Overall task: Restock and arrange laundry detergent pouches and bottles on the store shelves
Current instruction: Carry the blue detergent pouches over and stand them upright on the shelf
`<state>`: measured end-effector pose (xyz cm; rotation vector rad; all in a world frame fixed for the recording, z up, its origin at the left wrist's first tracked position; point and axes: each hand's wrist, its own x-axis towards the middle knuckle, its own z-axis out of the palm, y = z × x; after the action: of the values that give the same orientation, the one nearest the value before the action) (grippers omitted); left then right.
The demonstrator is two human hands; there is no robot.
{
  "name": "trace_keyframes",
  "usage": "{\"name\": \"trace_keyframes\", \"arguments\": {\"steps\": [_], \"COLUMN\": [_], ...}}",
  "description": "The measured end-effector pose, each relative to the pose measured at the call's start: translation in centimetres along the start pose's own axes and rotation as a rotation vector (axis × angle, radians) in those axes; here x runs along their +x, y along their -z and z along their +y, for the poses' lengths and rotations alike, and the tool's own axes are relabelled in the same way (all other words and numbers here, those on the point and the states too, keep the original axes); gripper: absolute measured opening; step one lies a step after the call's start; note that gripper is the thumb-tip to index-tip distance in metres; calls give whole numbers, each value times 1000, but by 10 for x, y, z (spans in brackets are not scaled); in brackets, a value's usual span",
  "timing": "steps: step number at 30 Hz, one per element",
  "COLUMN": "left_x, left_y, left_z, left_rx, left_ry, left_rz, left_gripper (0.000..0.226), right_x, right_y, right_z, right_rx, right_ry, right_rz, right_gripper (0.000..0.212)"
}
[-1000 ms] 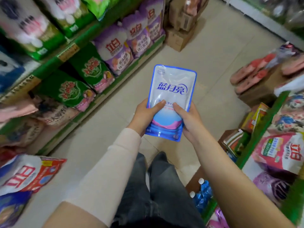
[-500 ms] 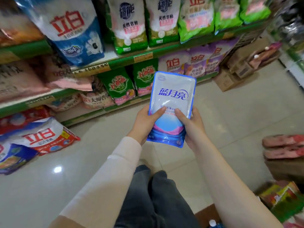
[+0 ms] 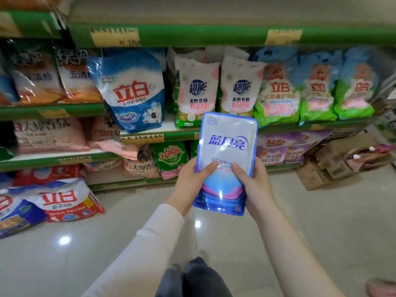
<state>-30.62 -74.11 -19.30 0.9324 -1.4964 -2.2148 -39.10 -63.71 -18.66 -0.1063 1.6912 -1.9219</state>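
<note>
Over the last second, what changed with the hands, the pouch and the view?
The view swung from looking down the aisle to facing the shelves squarely. The pouch rose slightly with the turn. Nothing was taken or let go: the left hand and right hand still grip it upright by its lower half.

The single head-worn wide-angle camera looks forward and slightly down from standing height, facing the green store shelves (image 3: pixel 214 35) square-on across a strip of tiled floor (image 3: pixel 321 221), with both forearms entering close from the bottom edge.
</note>
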Motion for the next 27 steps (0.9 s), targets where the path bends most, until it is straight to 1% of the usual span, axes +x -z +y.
{"name": "trace_keyframes", "arguments": {"steps": [4,8,15,20,22,24,27], "left_x": [24,54,116,161,182,205,242], "left_y": [-27,-39,-24,-2,6,13,19], "left_z": [31,66,165,240,263,281,303], "left_rx": [-22,-41,22,40,31,49,76], "left_ry": [-88,-175,-350,-411,-397,-372,-370], "left_rz": [-8,19,20,-42,-60,-58,-43], "left_gripper": [9,12,8,3,7,10,7], "right_x": [34,66,129,174,192,212,248], "right_y": [4,-8,-77,-134,-155,-174,-198], "right_z": [-40,-77,-151,-204,-219,-232,-247], "right_rx": [-9,-1,21,42,28,24,48], "right_ry": [93,149,223,222,213,205,200], "right_rz": [-39,-81,-171,-242,-263,-250,-221], "right_gripper": [28,27,30,35,37,35,33]}}
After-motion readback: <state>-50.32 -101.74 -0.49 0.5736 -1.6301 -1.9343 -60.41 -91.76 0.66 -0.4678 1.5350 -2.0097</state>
